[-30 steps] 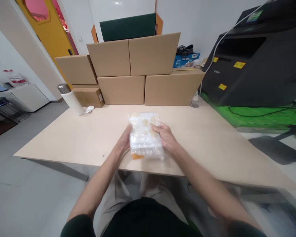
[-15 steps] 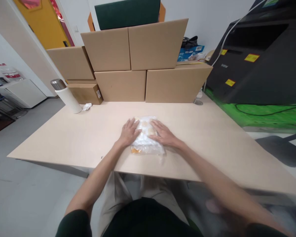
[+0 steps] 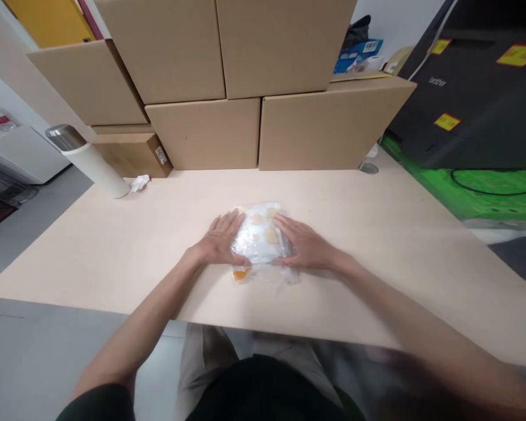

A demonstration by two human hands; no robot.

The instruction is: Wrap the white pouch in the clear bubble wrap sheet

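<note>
Centre frame, left hand (image 3: 219, 240) and right hand (image 3: 304, 245) lie spread flat on either side of the plastic pack (image 3: 258, 240), which is down on the table (image 3: 114, 251), unopened.

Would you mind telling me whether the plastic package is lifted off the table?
No, the plastic package lies flat on the table between both hands.

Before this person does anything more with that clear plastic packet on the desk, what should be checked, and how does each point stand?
1. Clear plastic packet lies flat on the table: ok.
2. Left hand rests on its left edge: ok.
3. Right hand rests on its right edge: ok.
4. Packet away from the table's near edge: ok.
5. White flask and cardboard boxes stand apart from it: ok.
6. Packet sealed: cannot tell.
</note>
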